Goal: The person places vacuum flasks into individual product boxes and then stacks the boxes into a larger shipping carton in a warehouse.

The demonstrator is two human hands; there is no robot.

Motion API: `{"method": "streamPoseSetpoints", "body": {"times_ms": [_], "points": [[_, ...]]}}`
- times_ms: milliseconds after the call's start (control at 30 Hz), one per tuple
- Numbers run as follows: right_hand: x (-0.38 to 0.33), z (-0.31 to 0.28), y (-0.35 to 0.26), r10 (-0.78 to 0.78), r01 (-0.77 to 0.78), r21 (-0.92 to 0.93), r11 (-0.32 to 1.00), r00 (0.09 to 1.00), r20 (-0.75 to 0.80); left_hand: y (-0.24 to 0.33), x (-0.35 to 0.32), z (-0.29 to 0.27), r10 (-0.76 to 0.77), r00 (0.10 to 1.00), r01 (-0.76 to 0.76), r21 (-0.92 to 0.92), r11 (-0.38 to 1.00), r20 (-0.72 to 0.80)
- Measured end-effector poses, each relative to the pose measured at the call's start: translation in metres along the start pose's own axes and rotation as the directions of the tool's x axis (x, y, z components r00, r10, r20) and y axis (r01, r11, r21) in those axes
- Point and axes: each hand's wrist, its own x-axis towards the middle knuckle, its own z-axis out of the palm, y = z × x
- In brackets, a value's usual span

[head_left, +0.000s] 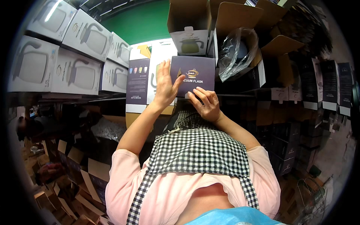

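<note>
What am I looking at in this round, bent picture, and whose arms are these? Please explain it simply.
There is one picture, taken by a wide camera worn on a person's head and looking down, so straight edges bend near the rim. The arms coming from below belong to that person, who wears a pink shirt and a checked apron. The left hand is raised with fingers spread against the side of a dark purple box. The right hand rests on its lower edge. Neither hand grips it. An open cardboard box with a clear plastic bag stands behind, and white boxes picturing jugs are stacked on the left.
</note>
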Motion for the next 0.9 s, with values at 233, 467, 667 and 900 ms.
{"method": "streamPoseSetpoints", "body": {"times_ms": [233,467,667,900], "points": [[-0.003,0.000,0.005,-0.102,0.108,0.132,0.985,0.993,-0.050,-0.017,-0.006,0.023,-0.326,0.874,0.462,-0.404,0.790,0.361],[0.001,-0.001,0.003,-0.029,0.043,0.178,0.983,0.996,-0.079,-0.017,-0.010,0.024,-0.297,0.902,0.411,-0.413,0.813,0.314],[0.005,-0.008,-0.002,0.096,-0.080,0.293,0.953,0.994,-0.043,-0.014,-0.012,0.023,-0.317,0.890,0.439,-0.429,0.789,0.329],[0.007,-0.004,-0.003,0.099,-0.071,0.268,0.961,0.991,-0.093,-0.005,-0.007,0.014,-0.317,0.887,0.445,-0.434,0.783,0.336]]}}
